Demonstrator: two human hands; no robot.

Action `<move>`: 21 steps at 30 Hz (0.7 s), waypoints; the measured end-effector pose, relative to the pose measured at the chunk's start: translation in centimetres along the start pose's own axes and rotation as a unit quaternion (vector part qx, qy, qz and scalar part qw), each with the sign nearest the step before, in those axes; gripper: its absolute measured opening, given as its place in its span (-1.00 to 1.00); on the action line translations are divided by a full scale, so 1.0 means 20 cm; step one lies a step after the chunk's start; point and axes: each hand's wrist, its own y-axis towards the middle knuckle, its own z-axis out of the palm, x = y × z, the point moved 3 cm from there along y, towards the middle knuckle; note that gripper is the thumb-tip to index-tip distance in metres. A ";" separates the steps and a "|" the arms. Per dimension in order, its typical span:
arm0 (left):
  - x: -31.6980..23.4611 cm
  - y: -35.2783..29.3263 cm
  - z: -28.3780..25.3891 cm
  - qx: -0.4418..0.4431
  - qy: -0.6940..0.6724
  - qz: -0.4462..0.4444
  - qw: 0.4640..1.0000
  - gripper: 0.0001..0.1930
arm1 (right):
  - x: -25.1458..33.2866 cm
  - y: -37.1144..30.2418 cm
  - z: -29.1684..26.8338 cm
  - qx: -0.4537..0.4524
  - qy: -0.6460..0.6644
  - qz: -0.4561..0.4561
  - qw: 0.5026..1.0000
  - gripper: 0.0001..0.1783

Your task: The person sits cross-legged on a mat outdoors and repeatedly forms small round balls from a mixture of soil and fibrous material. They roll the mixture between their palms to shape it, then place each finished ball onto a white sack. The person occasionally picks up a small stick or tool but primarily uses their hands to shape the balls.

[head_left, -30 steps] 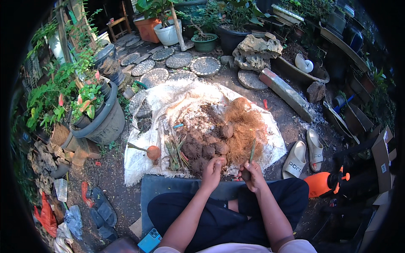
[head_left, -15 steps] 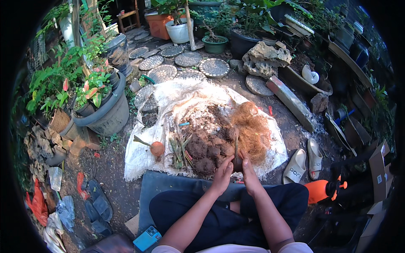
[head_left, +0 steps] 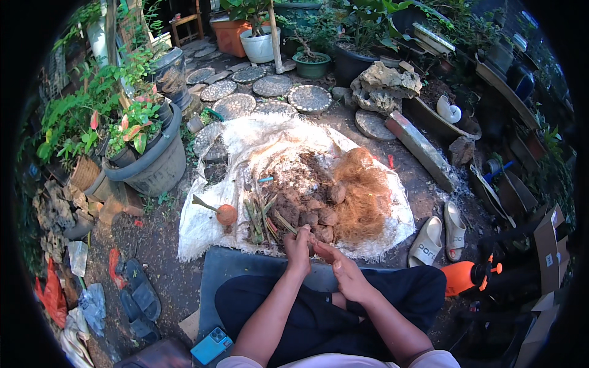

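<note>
White sack [head_left: 396, 227] is serving as reference, lying on the ground. Soil pile [head_left: 288, 202] is covering its middle; brown fibre clump [head_left: 362, 205] is sitting on its right part. Right hand [head_left: 343, 270] is staying off any grip at sack's near edge: palm opened, fingers straightened, fingertips meeting left hand [head_left: 299, 251]. Left is curling around stemmed plant [head_left: 284, 222], base mostly hidden, stem leaning over sack's near edge. Orange-brown ball [head_left: 226, 214] is resting on sack's left side.
</note>
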 end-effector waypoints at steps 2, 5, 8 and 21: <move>0.00 -0.02 0.01 0.041 -0.024 -0.045 0.998 -0.65 | 0.00 -0.03 -0.05 -0.048 -0.040 -0.002 0.998 -0.24; 0.01 -0.04 0.05 0.071 -0.026 -0.072 0.995 -0.80 | -0.01 -0.07 -0.12 -0.115 -0.100 0.016 0.988 -0.48; 0.03 -0.05 0.10 0.080 -0.188 -0.141 0.969 -0.83 | -0.03 -0.10 -0.18 -0.155 -0.107 0.015 0.982 -0.49; -0.09 -0.13 0.08 0.147 -0.094 -0.104 0.979 -0.82 | -0.12 -0.15 -0.35 -0.165 -0.089 0.067 0.980 -0.59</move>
